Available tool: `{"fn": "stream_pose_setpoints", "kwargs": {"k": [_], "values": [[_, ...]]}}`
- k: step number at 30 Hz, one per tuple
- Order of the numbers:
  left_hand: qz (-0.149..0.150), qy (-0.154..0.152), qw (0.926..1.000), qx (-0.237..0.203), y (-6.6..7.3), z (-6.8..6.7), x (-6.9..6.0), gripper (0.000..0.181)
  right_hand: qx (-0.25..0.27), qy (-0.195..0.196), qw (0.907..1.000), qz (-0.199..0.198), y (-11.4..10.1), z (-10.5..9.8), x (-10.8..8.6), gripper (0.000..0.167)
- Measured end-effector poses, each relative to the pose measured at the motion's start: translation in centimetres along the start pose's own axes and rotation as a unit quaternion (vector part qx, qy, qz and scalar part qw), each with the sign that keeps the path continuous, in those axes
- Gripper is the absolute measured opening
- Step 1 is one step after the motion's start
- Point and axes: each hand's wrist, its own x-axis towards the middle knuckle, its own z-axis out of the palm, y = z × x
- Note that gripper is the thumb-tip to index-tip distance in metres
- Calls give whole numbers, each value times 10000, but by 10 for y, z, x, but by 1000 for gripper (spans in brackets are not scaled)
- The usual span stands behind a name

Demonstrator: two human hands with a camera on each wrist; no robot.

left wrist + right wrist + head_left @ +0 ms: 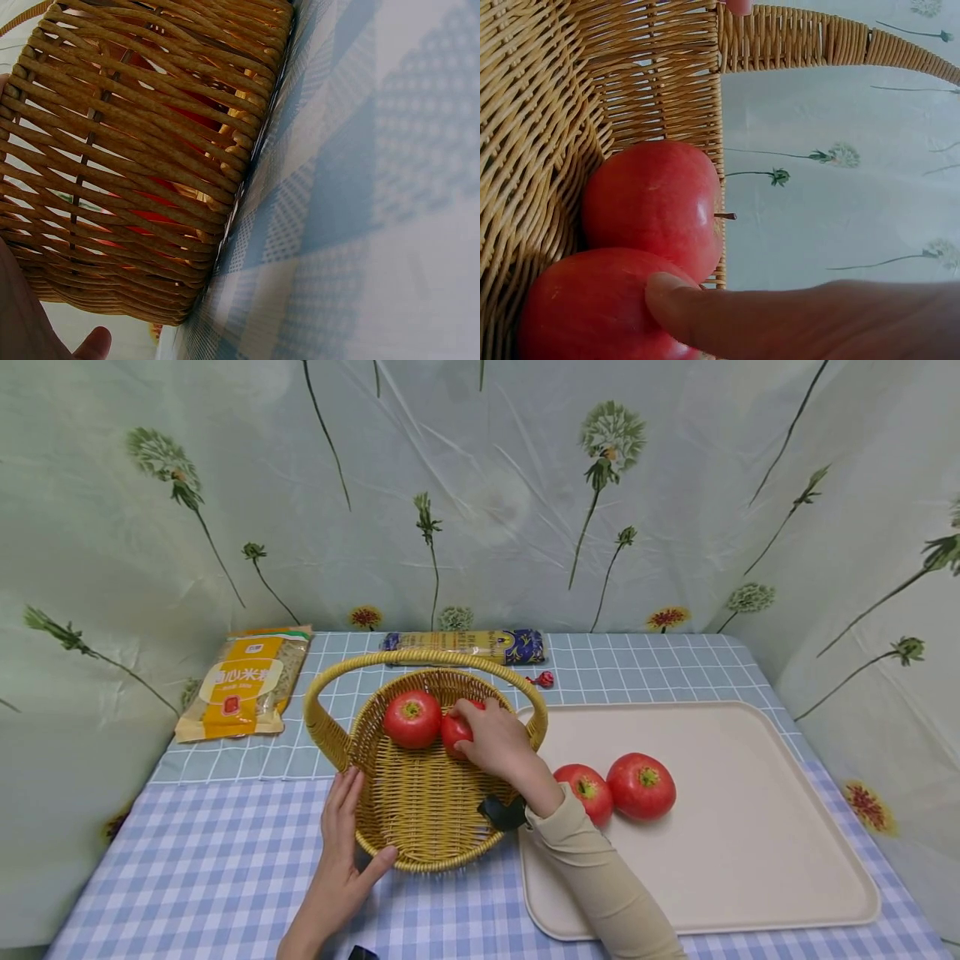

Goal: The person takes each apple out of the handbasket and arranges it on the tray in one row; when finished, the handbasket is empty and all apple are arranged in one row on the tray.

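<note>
A yellow wicker basket (431,793) with an arched handle stands on the checked cloth. Inside it, near the back, sits a red apple (412,719). My right hand (495,735) reaches under the handle and grips a second apple (455,733) in the basket. In the right wrist view my thumb (671,300) lies against the held apple (592,307), which is beside the other apple (656,206). With fingers fairly straight, my left hand (341,852) rests against the basket's left rim. The left wrist view shows the woven side (142,150) close up.
On the right is a beige tray (750,860) with two apples, one (587,793) partly behind my right sleeve and another (641,786). A yellow grain bag (247,685) lies at back left. Behind the basket are a long packet (465,646) and a small red-wrapped lollipop (544,679).
</note>
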Motion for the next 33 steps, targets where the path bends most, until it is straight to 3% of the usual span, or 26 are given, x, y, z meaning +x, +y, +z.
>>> {"fn": "stream_pose_setpoints", "kwargs": {"k": [9, 20, 33], "values": [[-13, -13, 10000, -21, -1, 0, 0, 95, 11, -43, 10000, -3, 0, 0, 2, 52], [-30, -21, 10000, 2, -2, 0, 0, 94, 22, -244, 9996, -101, 3, 3, 2, 52], [-30, -30, 10000, -65, -1, 0, 0, 94, -209, -618, 9977, -171, 3, 6, 4, 63]]}}
